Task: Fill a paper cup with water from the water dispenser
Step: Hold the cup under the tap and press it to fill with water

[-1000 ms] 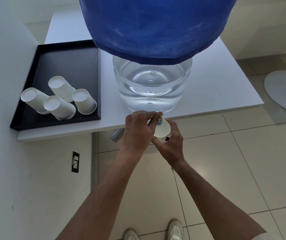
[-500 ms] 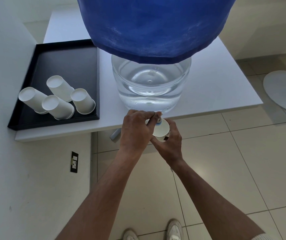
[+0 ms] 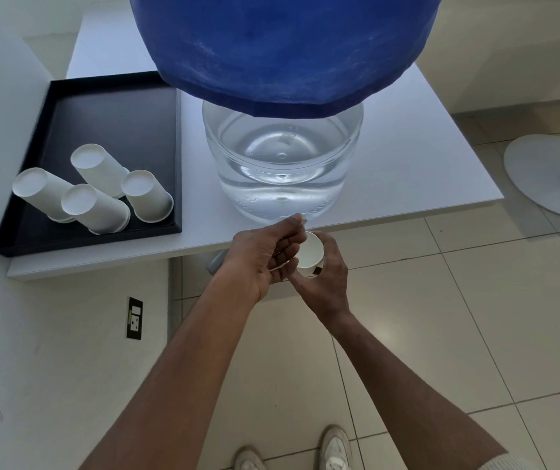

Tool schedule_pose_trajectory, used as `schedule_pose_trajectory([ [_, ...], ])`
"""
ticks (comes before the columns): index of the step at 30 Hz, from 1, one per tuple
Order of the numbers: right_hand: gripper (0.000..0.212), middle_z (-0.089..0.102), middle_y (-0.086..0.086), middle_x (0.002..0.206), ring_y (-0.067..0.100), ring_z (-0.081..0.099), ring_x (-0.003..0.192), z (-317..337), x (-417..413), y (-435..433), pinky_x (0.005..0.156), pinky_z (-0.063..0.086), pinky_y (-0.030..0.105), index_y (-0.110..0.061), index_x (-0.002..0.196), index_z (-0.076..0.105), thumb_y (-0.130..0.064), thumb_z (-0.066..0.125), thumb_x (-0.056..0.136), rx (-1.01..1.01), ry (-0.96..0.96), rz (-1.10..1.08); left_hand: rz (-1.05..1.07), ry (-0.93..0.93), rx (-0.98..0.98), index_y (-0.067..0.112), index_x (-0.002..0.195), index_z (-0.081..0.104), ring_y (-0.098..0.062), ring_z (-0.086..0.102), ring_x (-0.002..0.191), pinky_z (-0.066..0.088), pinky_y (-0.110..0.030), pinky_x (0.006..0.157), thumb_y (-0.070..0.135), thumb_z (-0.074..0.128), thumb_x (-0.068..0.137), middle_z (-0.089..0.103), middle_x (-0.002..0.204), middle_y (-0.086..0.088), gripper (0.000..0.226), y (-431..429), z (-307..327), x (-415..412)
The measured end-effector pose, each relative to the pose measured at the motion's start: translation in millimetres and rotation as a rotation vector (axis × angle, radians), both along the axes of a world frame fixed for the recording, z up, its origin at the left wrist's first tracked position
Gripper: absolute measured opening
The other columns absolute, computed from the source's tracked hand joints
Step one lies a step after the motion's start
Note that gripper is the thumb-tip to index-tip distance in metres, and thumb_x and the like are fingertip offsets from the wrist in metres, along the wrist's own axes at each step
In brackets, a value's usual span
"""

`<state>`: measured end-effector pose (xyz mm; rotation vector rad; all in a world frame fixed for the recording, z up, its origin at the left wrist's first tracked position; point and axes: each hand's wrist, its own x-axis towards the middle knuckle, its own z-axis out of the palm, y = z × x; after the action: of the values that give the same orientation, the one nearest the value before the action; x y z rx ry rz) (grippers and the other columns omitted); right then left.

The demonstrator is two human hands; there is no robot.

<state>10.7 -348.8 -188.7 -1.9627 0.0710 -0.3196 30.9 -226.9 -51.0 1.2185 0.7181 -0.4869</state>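
1. Right hand (image 3: 326,276) is curled around the paper cup (image 3: 311,254), fingers wrapped on its far side and thumb on the near side, a firm hold on the cup wall.
2. The cup sits just off the front edge of the white table (image 3: 407,157), directly in front of and below the clear base of the water dispenser (image 3: 282,171), mouth facing up toward the camera.
3. Left hand (image 3: 265,256) is palm-up and loosely opened beside the cup, fingers partly spread; the fingertips (image 3: 294,220) reach up to a small white tap piece at the dispenser's front edge. Whether they are pressing or pinching that tap, I cannot tell; it is mostly hidden behind the fingers.
4. The two hands touch, the left overlapping the near-left rim of the cup.
5. Above it all, the big blue bottle cover (image 3: 282,45) fills the top of the view, with the clear water-filled section showing beneath it.
6. Over on the left of the table, a black tray (image 3: 109,106) carries four white spare cups (image 3: 95,184), all upside down and clustered at the tray's near end, touching one another.
7. Down on the wall below the table, a dark wall socket (image 3: 135,318).
8. At the bottom, two white shoes (image 3: 336,449) on the tiled floor (image 3: 475,317), and a round white stand base (image 3: 550,178) at far right.
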Motion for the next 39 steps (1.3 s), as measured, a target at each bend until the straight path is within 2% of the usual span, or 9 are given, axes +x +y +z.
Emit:
schedule_pose_trajectory([
  [3,0.059,0.059,-0.03,0.113,-0.007,0.06,0.096,-0.5,1.4,1.4,0.08,0.055,0.03,-0.03,0.128,0.057,-0.025,0.086,0.078,-0.011,-0.001,0.006,0.042,0.046,-0.137,0.006,0.103,0.08,-0.007,0.067,0.056,0.061,-0.026,0.061,0.025,0.087,0.08,0.08,0.088,-0.007,0.03,-2.1,-1.6,1.5],
  [7,0.06,0.063,-0.017,0.111,-0.009,0.058,0.088,-2.0,3.4,0.4,0.079,0.047,0.016,-0.021,0.13,0.06,-0.019,0.089,0.077,-0.017,0.012,0.019,0.057,0.035,-0.178,0.002,0.105,0.076,-0.009,0.066,0.056,0.064,-0.028,0.063,0.014,0.083,0.084,0.077,0.085,-0.009,0.025,-1.9,-4.3,4.7],
  [9,0.061,0.064,-0.014,0.111,-0.008,0.058,0.088,0.2,3.7,-0.1,0.079,0.046,0.015,-0.027,0.13,0.058,-0.019,0.088,0.077,-0.014,0.016,0.021,0.038,0.016,-0.14,-0.001,0.101,0.075,-0.011,0.067,0.058,0.064,-0.031,0.07,0.01,0.081,0.085,0.077,0.082,-0.01,0.02,-1.6,-6.3,2.0],
  [12,0.06,0.066,-0.012,0.109,-0.001,0.063,0.091,5.1,3.4,0.1,0.077,0.05,0.02,-0.05,0.125,0.049,-0.032,0.081,0.078,0.001,0.004,0.024,-0.03,-0.031,-0.025,-0.001,0.095,0.076,-0.009,0.068,0.059,0.063,-0.032,0.078,0.007,0.079,0.086,0.077,0.08,-0.01,0.013,-2.0,-16.9,-7.5],
  [15,0.054,0.07,-0.007,0.112,0.014,0.07,0.1,2.8,3.8,-1.1,0.081,0.061,0.041,-0.043,0.125,0.054,-0.036,0.08,0.078,0.025,0.005,0.03,-0.019,-0.083,-0.009,-0.001,0.097,0.078,-0.009,0.07,0.063,0.063,-0.031,0.078,0.01,0.081,0.086,0.079,0.082,-0.009,0.016,-0.7,-29.6,-16.2],
  [17,0.053,0.07,-0.006,0.113,0.018,0.07,0.102,1.0,4.4,-2.4,0.082,0.061,0.047,-0.037,0.125,0.056,-0.036,0.081,0.078,0.022,-0.001,0.038,-0.001,-0.11,-0.005,0.003,0.094,0.079,-0.01,0.071,0.066,0.064,-0.03,0.076,0.013,0.083,0.083,0.08,0.083,-0.01,0.015,0.9,-33.9,-18.4],
  [23,0.054,0.069,-0.005,0.115,0.02,0.069,0.103,-3.6,2.6,-6.3,0.083,0.06,0.052,-0.03,0.125,0.057,-0.038,0.082,0.078,0.026,0.005,0.032,0.076,-0.082,-0.067,0.004,0.094,0.077,-0.012,0.07,0.067,0.062,-0.027,0.066,0.011,0.085,0.08,0.077,0.086,-0.009,0.017,-0.6,-36.9,-20.9],
  [29,0.056,0.069,-0.003,0.116,0.021,0.069,0.104,-2.9,2.3,-8.6,0.084,0.06,0.053,-0.028,0.126,0.057,-0.042,0.081,0.077,0.03,0.029,0.029,0.11,-0.085,-0.1,-0.002,0.105,0.075,-0.013,0.071,0.067,0.063,-0.029,0.067,0.007,0.085,0.08,0.076,0.087,-0.012,0.029,-1.6,-38.2,-21.9],
  [39,0.06,0.069,-0.004,0.116,0.022,0.069,0.105,-2.1,-1.2,-11.6,0.083,0.06,0.052,-0.026,0.128,0.058,-0.043,0.084,0.077,0.024,0.031,0.029,0.137,-0.106,-0.086,-0.003,0.105,0.076,-0.012,0.071,0.065,0.064,-0.029,0.068,0.009,0.085,0.08,0.078,0.087,-0.012,0.029,-4.4,-42.1,-23.7],
])
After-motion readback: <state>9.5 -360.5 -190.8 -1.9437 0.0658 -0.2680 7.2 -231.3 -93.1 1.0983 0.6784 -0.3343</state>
